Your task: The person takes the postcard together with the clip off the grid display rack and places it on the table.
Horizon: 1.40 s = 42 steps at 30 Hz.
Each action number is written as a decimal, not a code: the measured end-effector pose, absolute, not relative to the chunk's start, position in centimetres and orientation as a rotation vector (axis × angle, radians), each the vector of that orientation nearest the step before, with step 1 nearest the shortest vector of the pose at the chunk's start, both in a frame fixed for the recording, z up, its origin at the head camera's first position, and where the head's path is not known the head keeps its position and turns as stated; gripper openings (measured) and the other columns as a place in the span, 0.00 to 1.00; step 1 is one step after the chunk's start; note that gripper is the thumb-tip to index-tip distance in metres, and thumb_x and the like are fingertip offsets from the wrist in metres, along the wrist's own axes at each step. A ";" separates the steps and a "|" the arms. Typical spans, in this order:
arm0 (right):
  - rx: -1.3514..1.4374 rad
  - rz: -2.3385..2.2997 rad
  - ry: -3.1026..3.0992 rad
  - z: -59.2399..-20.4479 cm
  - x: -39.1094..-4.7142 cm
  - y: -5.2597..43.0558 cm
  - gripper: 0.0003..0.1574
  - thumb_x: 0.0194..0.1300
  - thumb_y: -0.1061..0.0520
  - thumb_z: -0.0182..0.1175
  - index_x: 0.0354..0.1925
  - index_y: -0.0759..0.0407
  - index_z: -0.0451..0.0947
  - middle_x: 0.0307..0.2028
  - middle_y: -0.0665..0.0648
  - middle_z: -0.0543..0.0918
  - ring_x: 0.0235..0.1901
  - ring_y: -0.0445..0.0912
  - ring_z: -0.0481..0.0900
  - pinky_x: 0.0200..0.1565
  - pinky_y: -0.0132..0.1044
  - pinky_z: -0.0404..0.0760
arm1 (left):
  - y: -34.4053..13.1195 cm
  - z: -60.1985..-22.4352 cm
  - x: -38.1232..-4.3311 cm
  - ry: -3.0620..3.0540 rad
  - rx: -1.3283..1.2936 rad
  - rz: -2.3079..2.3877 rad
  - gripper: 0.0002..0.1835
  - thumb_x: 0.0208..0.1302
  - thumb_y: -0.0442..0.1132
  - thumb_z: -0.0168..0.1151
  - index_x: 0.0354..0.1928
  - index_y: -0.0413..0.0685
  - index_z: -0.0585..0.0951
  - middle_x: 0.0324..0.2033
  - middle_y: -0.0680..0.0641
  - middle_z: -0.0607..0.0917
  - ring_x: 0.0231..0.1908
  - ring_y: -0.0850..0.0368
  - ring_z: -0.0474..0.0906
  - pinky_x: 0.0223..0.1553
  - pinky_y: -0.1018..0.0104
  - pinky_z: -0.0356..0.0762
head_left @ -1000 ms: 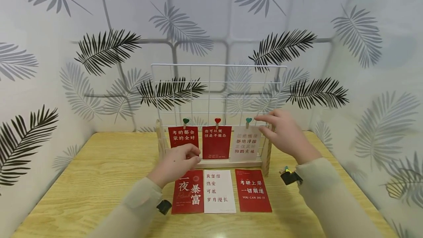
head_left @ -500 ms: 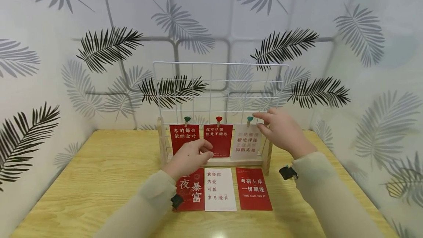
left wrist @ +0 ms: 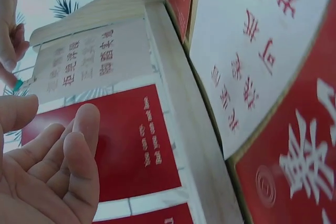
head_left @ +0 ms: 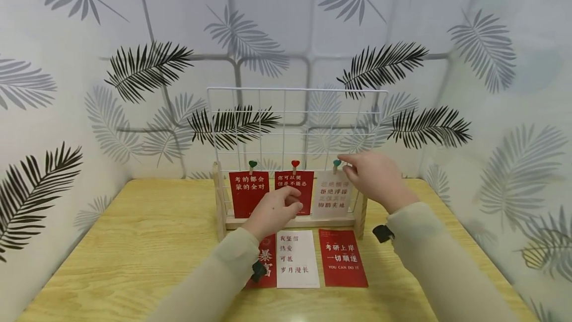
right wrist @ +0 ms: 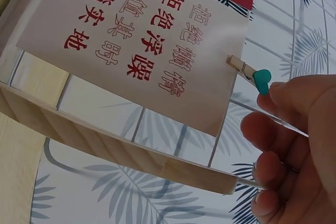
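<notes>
At the wire grid's right side, my right hand (head_left: 375, 178) pinches the edge of a small clothespin with a teal heart (right wrist: 261, 80). This clothespin holds a white card (head_left: 331, 195) with lettering against the grid (head_left: 284, 113). My left hand (head_left: 273, 210) hovers in front of the middle red card (head_left: 306, 193), fingers loosely bent and holding nothing; it hides part of that card. A red-heart clothespin (head_left: 295, 165) holds the middle card. Another red card (head_left: 243, 200) hangs at left under a green-heart clothespin (head_left: 252, 166).
The grid stands in a wooden base (head_left: 328, 222) on a wood-grain table (head_left: 134, 242). In front lie a red card (head_left: 268, 275) partly under my left sleeve, a white card (head_left: 297, 262) and another red card (head_left: 343, 262). Leaf-patterned wall covering (head_left: 268, 4) rises behind.
My left hand has moved right, from before the left red card to before the middle one. My right hand has shifted slightly left, its fingertips coming onto the teal-heart clothespin.
</notes>
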State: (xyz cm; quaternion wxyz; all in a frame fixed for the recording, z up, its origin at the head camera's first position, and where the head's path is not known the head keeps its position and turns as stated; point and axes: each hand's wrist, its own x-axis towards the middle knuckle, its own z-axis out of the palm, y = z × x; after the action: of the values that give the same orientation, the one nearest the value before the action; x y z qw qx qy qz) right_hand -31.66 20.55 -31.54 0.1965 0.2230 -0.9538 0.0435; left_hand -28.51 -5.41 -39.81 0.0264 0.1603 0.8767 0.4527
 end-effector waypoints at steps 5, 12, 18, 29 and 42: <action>0.600 0.115 -2.691 -31.9 -31.7 20.3 0.22 0.73 0.52 0.59 0.63 0.51 0.80 0.27 0.52 0.84 0.17 0.44 0.66 0.20 0.39 0.65 | -4.3 -40.3 -28.8 2.710 0.472 1.403 0.21 0.72 0.47 0.61 0.64 0.53 0.77 0.52 0.51 0.85 0.46 0.54 0.82 0.51 0.53 0.81; 0.601 0.137 -2.691 -31.7 -31.7 19.9 0.21 0.74 0.52 0.59 0.62 0.50 0.81 0.35 0.56 0.88 0.17 0.45 0.68 0.20 0.39 0.66 | -2.9 -40.8 -29.1 2.755 0.469 1.392 0.22 0.72 0.47 0.61 0.65 0.52 0.76 0.53 0.50 0.85 0.49 0.53 0.82 0.54 0.50 0.79; 0.572 0.217 -2.698 -32.1 -32.3 19.8 0.20 0.75 0.51 0.58 0.61 0.48 0.82 0.33 0.54 0.88 0.17 0.45 0.67 0.20 0.39 0.66 | -2.0 -41.1 -29.2 2.765 0.457 1.397 0.23 0.72 0.49 0.61 0.65 0.52 0.76 0.55 0.51 0.84 0.53 0.52 0.81 0.56 0.50 0.78; 0.534 0.297 -2.623 -32.9 -32.5 19.8 0.16 0.75 0.50 0.60 0.55 0.48 0.86 0.42 0.55 0.89 0.22 0.44 0.73 0.24 0.39 0.70 | -0.6 -41.4 -29.3 2.811 0.396 1.384 0.21 0.73 0.50 0.60 0.64 0.53 0.77 0.54 0.51 0.84 0.51 0.52 0.81 0.54 0.51 0.79; 0.500 0.272 -2.596 -33.1 -32.6 19.5 0.14 0.74 0.50 0.61 0.53 0.49 0.87 0.45 0.54 0.89 0.33 0.48 0.85 0.34 0.45 0.80 | 0.3 -41.6 -29.8 2.881 0.396 1.351 0.13 0.74 0.49 0.60 0.55 0.55 0.81 0.45 0.55 0.85 0.39 0.58 0.79 0.44 0.58 0.81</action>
State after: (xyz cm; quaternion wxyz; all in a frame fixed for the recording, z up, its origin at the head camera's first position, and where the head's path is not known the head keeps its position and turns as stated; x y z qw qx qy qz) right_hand -32.64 19.50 -33.11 0.2398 0.1828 -0.9483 0.0995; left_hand -29.84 0.35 -41.62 -0.0322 0.1235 0.8980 0.4211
